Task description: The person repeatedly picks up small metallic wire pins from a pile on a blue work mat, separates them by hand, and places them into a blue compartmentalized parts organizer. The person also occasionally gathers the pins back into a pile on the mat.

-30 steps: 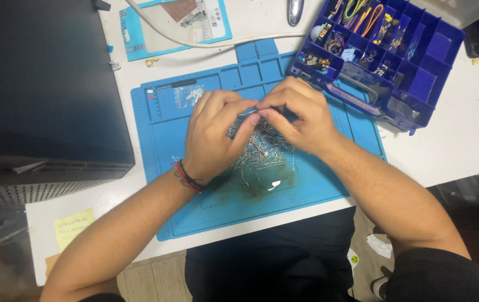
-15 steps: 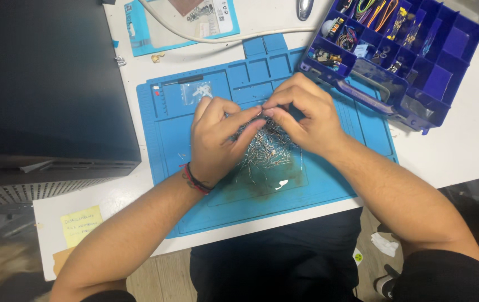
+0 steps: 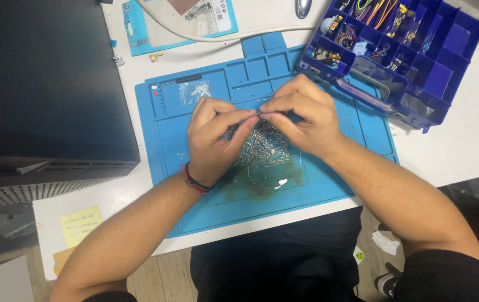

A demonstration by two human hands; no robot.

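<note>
Matt blue rubbery mat [image 3: 329, 184], shiny metal pins [image 3: 264, 148] — glossy plastic organiser box [image 3: 413, 61], white tabletop [image 3: 463, 151]
</note>
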